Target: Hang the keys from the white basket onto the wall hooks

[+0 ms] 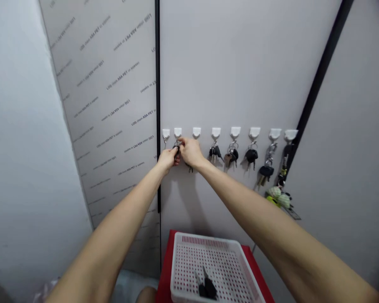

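Note:
My left hand is closed around a key with a black head, just below the second white wall hook from the left. Beside it, my right hand pinches at the small metal key ring under that hook. The ring looks to be at the hook's tip, but my fingers partly cover it. Behind my right hand, the lower ends of another bunch of keys show below the third hook.
Further right, several hooks carry key bunches, one with green and yellow charms. A white perforated basket holding black-headed keys rests on a red surface. Black vertical strips edge the pale panel.

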`<state>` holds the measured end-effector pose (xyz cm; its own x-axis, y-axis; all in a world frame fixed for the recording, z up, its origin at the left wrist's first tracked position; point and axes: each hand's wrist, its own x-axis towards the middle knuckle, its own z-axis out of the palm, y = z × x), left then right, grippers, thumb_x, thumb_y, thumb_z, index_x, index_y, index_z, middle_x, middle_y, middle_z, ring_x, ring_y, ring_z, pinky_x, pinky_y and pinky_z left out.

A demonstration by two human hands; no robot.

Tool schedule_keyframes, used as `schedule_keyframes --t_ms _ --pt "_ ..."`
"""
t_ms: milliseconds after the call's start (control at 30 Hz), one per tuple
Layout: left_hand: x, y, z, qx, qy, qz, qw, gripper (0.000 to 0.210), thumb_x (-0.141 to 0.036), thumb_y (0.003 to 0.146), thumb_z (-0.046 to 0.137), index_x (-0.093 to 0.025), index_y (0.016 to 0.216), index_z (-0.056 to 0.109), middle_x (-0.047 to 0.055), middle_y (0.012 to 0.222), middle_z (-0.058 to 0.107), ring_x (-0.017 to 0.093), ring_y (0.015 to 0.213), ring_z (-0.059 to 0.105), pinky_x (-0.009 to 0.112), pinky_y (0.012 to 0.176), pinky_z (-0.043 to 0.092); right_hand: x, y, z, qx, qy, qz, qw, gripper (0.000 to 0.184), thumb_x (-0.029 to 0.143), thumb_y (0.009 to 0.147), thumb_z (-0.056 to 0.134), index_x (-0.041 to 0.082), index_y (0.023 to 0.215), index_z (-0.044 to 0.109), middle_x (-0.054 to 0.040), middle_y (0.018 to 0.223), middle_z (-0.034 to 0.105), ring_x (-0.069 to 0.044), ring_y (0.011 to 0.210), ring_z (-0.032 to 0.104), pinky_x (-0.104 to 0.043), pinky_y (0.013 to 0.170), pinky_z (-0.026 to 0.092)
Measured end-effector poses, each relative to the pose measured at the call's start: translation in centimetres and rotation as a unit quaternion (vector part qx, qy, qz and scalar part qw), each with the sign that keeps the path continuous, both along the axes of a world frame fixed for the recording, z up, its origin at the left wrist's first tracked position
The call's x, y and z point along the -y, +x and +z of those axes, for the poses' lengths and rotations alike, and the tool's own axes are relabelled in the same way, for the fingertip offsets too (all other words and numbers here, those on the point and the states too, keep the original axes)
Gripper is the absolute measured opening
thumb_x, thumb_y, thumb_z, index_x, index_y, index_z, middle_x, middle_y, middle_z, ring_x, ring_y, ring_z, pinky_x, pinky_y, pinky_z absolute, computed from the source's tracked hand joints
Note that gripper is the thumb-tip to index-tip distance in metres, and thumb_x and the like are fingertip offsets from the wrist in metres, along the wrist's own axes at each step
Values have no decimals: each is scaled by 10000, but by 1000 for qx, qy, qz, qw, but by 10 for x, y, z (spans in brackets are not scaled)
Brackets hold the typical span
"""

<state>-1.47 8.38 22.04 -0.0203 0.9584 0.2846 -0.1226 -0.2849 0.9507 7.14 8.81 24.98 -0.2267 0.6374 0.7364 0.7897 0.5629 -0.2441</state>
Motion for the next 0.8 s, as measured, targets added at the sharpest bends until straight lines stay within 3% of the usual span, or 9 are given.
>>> schedule_keyframes --t_ms 100,167,267,367,433,567,700,800 --pt "5 -4 -33 -31 -33 8 999 151 -249 687 424 -127 601 449 -32 466 467 38 371 428 157 402 327 14 16 -24 6 39 12 999 312 90 642 382 108 919 525 -79 854 558 -128 762 502 -241 711 363" --pt "11 -6 -66 -77 -63 8 995 112 -225 673 437 -123 644 473 -26 495 487 40 389 439 158 414 331 24 33 -55 42 7 46 998 289 107 636 400 117 888 541 -69 845 557 -118 724 499 -236 693 364" --pt "28 -5 -124 -146 -113 -17 983 110 -184 659 429 -116 708 502 -28 510 489 42 402 434 158 419 322 48 61 -118 129 -152 117 973 260 120 626 414 136 835 569 -45 769 578 -98 639 496 -214 629 373" --pt "51 3 -175 -203 -135 -72 967 160 -165 637 427 -113 759 517 -30 524 490 52 425 437 170 449 337 76 86 -184 216 -321 197 901 253 119 592 448 140 805 584 -36 736 587 -92 607 496 -186 583 373" --pt "65 10 -200 -248 -122 -123 953 188 -185 628 433 -115 773 529 -22 547 503 64 453 446 184 479 353 91 96 -217 237 -374 214 871 272 140 577 475 139 828 580 -40 739 586 -98 614 498 -186 587 372" --pt "80 21 -223 -347 -53 -181 919 233 -253 645 414 -139 802 544 10 636 554 102 561 480 206 534 367 105 102 -249 246 -389 206 864 328 206 551 517 176 874 564 -43 784 559 -130 678 491 -207 595 365" --pt "84 23 -225 -431 -3 -172 886 264 -261 669 378 -155 852 536 39 748 582 132 662 503 236 618 373 105 100 -255 261 -389 181 865 259 188 514 525 147 762 591 -64 776 532 -142 655 479 -221 565 361" --pt "87 24 -226 -460 25 -178 870 299 -216 656 388 -155 922 507 59 893 561 146 792 493 248 718 357 98 99 -254 193 -397 165 882 208 132 502 499 127 693 581 -48 708 534 -122 617 471 -215 566 362"
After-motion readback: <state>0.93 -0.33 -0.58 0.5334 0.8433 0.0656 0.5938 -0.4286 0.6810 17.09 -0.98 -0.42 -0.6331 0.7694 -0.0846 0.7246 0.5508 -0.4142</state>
